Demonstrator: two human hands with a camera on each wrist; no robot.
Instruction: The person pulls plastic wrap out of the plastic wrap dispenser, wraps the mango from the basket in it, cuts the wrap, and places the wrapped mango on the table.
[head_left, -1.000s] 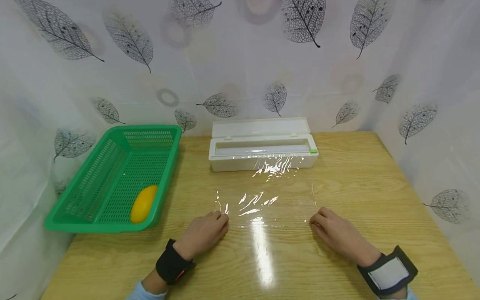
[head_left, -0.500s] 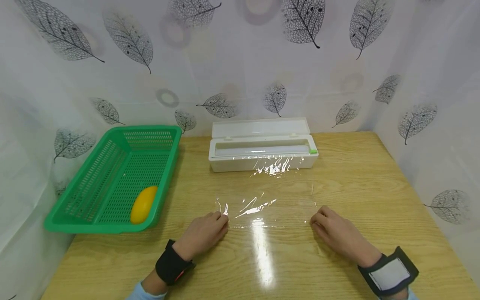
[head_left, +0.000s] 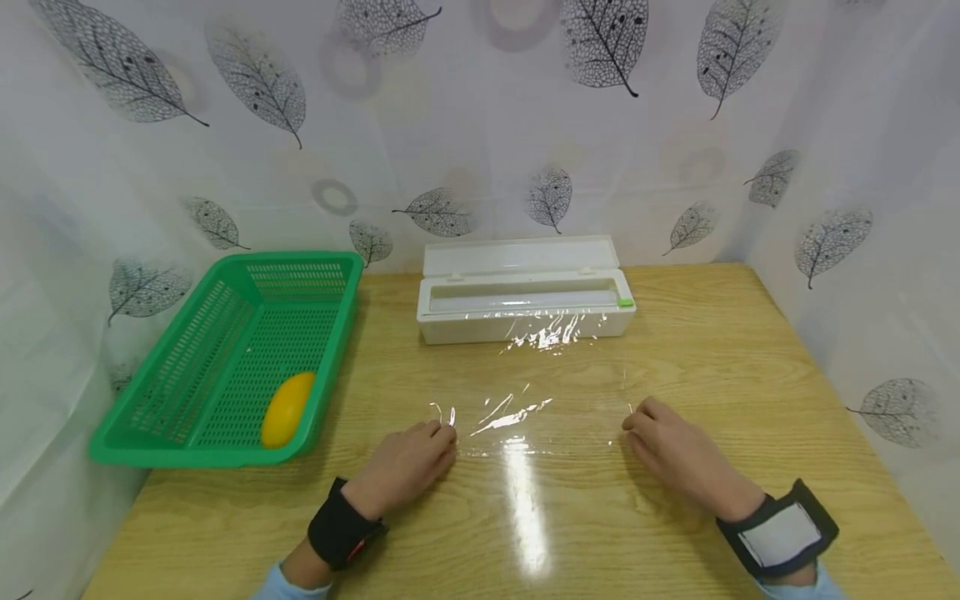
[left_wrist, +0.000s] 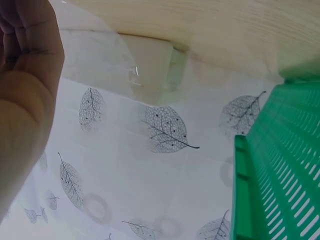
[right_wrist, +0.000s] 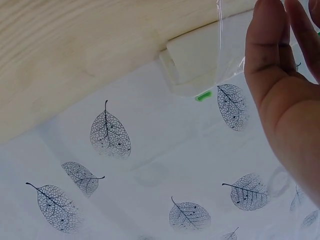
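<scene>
A sheet of clear cling film (head_left: 517, 417) stretches toward me from a white cling film dispenser box (head_left: 465, 332) at the back of the table. My left hand (head_left: 408, 467) pinches its near left corner, and my right hand (head_left: 678, 454) has curled fingers at the near right corner, pinching the edge. The film shows mostly by its bright glints. In the right wrist view, the film edge (right_wrist: 220, 45) runs down beside the thumb. The left wrist view shows the left hand (left_wrist: 30, 65) with curled fingers, partly cut off by the frame.
On the left stands a green plastic basket (head_left: 347, 333) with a yellow, mango-like fruit (head_left: 288, 408) inside. The box's lid (head_left: 521, 252) is raised against the leaf-patterned curtain (head_left: 480, 125). A green slider (head_left: 626, 302) sits at the box's right end.
My right hand has shifted slightly forward at the film's right corner. The left hand stays nearly in place, and the glints on the film have changed a little.
</scene>
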